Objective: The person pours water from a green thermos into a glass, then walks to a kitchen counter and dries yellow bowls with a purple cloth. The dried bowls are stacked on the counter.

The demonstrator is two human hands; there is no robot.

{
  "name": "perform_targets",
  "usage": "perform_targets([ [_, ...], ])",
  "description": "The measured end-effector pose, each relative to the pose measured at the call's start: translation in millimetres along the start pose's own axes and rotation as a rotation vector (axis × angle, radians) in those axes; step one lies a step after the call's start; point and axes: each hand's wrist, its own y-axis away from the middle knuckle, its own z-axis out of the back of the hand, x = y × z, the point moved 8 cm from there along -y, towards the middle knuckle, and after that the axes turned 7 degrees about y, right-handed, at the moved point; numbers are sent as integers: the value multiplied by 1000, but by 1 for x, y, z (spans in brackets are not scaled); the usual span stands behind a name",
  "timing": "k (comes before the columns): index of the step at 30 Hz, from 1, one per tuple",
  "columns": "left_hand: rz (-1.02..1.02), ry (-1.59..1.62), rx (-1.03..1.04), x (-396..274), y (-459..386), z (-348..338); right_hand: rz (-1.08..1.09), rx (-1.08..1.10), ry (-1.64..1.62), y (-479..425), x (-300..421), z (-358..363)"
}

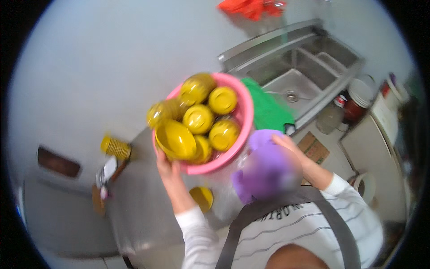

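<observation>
A pink plastic basin [248,111] holds several stacks of yellow bowls [198,119]. At its lower left edge a tilted yellow bowl [176,139] shows its hollow inside. My left hand [169,169] grips the basin's rim beside this bowl; its fingertips are partly hidden, and it may touch the bowl too. My right hand [295,151] has its fingers on a purple item [265,161], perhaps cloth, close to my chest; part of it is blurred. Below the basin, a single yellow round piece [201,198] lies on the metal table [151,208].
A stainless steel sink [299,80] stands at the upper right, with a green cloth [267,104] by its near edge. Another yellow bowl stack [116,148] and small utensils [109,168] are at the left. Buckets [361,92] and flattened cardboard [312,148] are at the right.
</observation>
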Motion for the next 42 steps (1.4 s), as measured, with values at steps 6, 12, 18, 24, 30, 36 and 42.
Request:
perform_targets([
  [6,-55,-347,392,94,79,-142,725,-250,185,-74,54,-51],
  [12,-251,-784,319,131,67,-126,549,219,75,-78,9,-102],
  [18,-215,-819,345,145,65,-137,1189,387,757,-27,30,-119],
  [24,-184,-808,349,152,64,-142,1484,417,1407,5,51,-115],
  [30,-165,-798,337,152,64,-144,949,364,819,-23,42,-101],
  [36,-153,-702,219,115,60,-112,122,639,-291,-39,8,-127],
  [42,41,157,98,92,57,-91,280,32,-179,-44,27,1],
])
